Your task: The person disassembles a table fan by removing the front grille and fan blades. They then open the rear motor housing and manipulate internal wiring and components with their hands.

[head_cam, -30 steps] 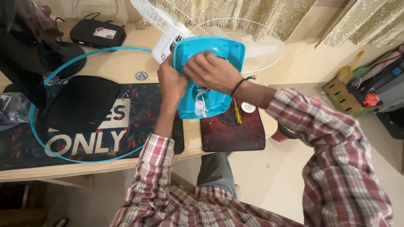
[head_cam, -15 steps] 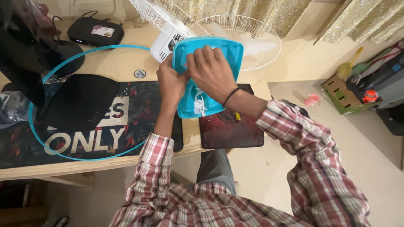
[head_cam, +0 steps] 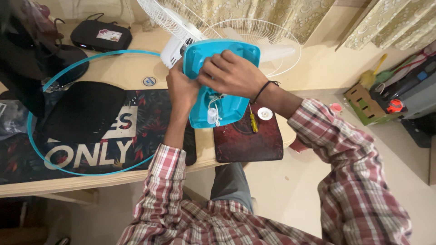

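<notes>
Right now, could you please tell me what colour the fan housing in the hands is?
The fan housing is bright turquoise blue, clearest in the head view.

Only one view here: the cam's sitting on my head, looking steeply down past my plaid sleeves at the bench (head_cam: pixel 136 68). It's pointing forward toward the curtain (head_cam: pixel 290 13) too, catching floor on the right. It's hanging pretty close, framing my left hand (head_cam: pixel 181 90) and right hand (head_cam: pixel 231 72) near centre.
</notes>
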